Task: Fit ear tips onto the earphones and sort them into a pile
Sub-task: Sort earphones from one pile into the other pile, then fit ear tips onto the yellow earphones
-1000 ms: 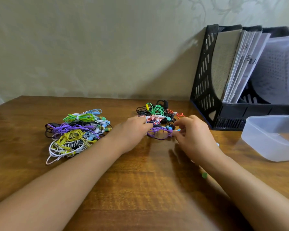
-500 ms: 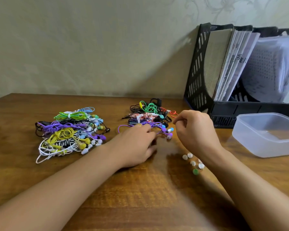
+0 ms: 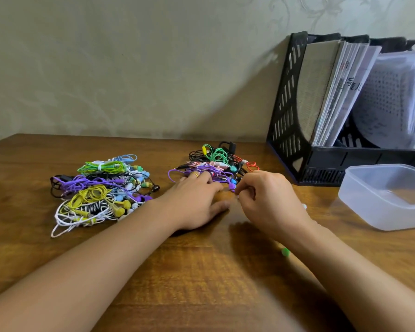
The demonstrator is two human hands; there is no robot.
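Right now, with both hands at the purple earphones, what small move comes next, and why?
Probably press the tip in the right hand onto the purple earbud. The left hand rests on the purple earphones, and the right fingertips are pinched right beside the bud; whether they hold a tip is too small to tell.
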